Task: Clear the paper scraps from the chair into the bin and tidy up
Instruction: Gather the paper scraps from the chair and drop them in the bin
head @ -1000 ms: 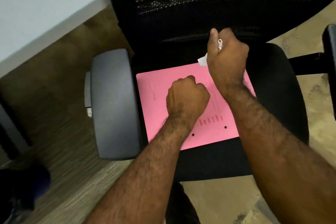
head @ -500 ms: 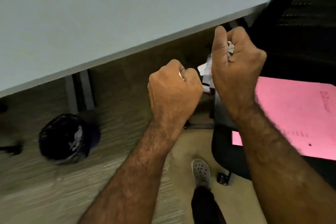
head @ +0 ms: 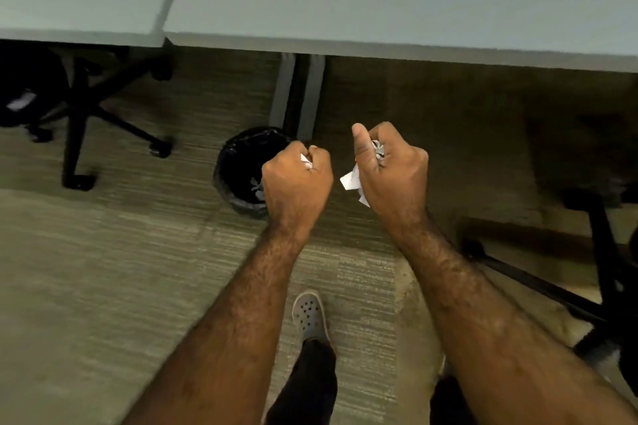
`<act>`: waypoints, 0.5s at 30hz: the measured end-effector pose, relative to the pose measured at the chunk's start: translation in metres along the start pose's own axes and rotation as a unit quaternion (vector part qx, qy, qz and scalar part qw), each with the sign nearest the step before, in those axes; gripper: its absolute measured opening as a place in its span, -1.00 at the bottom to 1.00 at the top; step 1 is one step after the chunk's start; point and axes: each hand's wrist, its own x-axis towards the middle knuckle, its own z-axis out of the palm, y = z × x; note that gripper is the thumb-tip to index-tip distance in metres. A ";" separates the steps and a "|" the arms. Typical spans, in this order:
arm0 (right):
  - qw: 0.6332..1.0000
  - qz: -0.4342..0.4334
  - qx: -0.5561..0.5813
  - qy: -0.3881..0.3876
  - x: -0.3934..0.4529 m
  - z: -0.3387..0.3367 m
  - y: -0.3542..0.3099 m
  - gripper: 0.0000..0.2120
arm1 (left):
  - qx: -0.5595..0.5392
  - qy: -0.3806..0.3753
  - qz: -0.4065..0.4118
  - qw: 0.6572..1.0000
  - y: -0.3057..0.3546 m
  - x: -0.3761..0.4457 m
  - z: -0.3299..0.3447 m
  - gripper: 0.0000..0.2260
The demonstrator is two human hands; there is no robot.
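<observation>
My left hand [head: 296, 183] is a closed fist with a bit of white paper scrap [head: 306, 161] showing between thumb and fingers. My right hand [head: 392, 171] is also clenched, and white paper scraps [head: 353, 181] stick out below its thumb. The round black bin [head: 238, 169] with a black liner stands on the carpet under the desk edge, just left of and partly behind my left fist. A few pale scraps lie inside it. The chair seat with the pink sheet is out of view.
A grey desk top [head: 379, 3] spans the upper frame, with grey legs [head: 297, 93] behind the bin. A black chair base [head: 79, 121] stands at the left, another chair base [head: 587, 272] at the right. My shoe [head: 309, 319] is on the carpet below.
My view has swung left from the chair and pink sheet to the floor under the desk. Both fists, still holding scraps, now hover near the bin, which sits centre frame.
</observation>
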 end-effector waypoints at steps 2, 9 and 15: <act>1.000 0.008 0.014 -0.024 -0.008 0.047 -0.001 -0.67 | -0.003 0.027 -0.031 0.999 -0.043 0.012 -0.010 -0.62; 0.995 0.024 -0.012 -0.101 -0.037 0.183 0.029 -0.66 | 0.046 0.096 -0.146 0.984 -0.185 0.034 0.000 -0.72; 0.988 0.037 -0.058 -0.138 -0.041 0.281 0.083 -0.67 | 0.051 0.105 -0.281 0.953 -0.277 0.072 0.052 -0.67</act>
